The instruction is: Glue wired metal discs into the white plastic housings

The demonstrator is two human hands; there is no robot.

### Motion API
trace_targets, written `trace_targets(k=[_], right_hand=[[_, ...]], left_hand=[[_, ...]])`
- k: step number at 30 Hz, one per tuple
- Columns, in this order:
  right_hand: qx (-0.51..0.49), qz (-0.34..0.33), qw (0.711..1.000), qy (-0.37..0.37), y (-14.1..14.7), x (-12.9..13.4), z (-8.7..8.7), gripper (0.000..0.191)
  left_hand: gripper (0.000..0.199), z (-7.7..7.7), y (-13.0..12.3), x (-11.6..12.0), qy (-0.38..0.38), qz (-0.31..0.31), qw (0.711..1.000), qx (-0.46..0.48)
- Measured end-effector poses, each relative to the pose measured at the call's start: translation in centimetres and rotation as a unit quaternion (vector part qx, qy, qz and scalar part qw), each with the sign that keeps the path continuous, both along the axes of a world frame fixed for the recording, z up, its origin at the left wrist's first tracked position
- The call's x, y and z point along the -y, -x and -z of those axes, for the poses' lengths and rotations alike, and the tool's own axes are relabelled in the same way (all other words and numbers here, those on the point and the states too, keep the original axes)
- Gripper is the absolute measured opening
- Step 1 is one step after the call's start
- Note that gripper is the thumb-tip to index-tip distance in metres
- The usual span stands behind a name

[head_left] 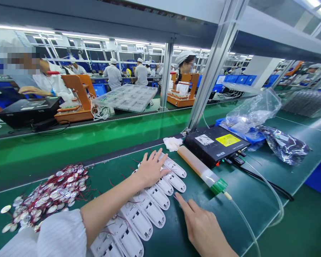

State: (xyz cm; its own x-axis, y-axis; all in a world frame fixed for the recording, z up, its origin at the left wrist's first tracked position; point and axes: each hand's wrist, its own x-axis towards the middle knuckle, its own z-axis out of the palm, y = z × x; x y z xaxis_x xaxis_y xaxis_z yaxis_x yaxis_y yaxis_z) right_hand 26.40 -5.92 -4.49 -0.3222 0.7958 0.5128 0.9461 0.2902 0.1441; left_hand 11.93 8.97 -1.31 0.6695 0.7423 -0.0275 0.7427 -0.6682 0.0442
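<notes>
Your white cloth sleeve (62, 232) is nearest. Your left hand (150, 172) is spread over the long, rounded white plastic shells (151, 210) on the green tabletop (173, 239); whether your right hand (203, 225) grips anything, I can't tell. They're likely light, stiff, best held by their sides.

Left hand (151, 170) spread over white casings (154, 211), right hand (202, 223) just beside them

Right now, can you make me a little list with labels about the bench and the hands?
Left hand: spread over a row of white shells
Right hand: beside the shells; can't tell if it holds anything
Pile: round, silvery, red-wired discs
Right side: green-ended amber tube, next to a black box
Bench: green
</notes>
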Motion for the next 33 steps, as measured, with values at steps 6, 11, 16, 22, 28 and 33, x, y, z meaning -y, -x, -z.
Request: trace_targets(k=[6,11,16,22,28,33], right_hand=[[0.024,-0.013,1.0,-0.002,0.3,-0.3,-0.6,0.054],[0.011,-0.025,1.0,0.006,-0.2,-0.1,-0.5,0.054],[-0.06,0.005,0.998,0.005,-3.1,-0.2,-0.9,0.04],[0.02,0.132,0.989,0.06,-4.7,-2.1,-0.3,0.046],[0.053,0.141,0.984,0.094,-4.5,-2.7,-0.1,0.046],[0.081,0.148,0.979,0.112,-4.5,-2.9,-0.5,0.047]], left_hand=[[0.062,0.0,0.0,-0.1,-0.001,0.001,1.0,0.0],[0.059,-0.3,0.0,0.2,-0.009,-0.001,1.0,-0.003],[0.059,-0.2,0.0,0.2,-0.01,-0.003,1.0,-0.004],[0.058,-0.3,0.1,-0.1,0.005,0.001,1.0,-0.009],[0.059,-0.3,0.2,-0.2,0.009,0.009,1.0,-0.007],[0.058,-0.2,0.2,-0.2,0.005,0.013,1.0,-0.003]])
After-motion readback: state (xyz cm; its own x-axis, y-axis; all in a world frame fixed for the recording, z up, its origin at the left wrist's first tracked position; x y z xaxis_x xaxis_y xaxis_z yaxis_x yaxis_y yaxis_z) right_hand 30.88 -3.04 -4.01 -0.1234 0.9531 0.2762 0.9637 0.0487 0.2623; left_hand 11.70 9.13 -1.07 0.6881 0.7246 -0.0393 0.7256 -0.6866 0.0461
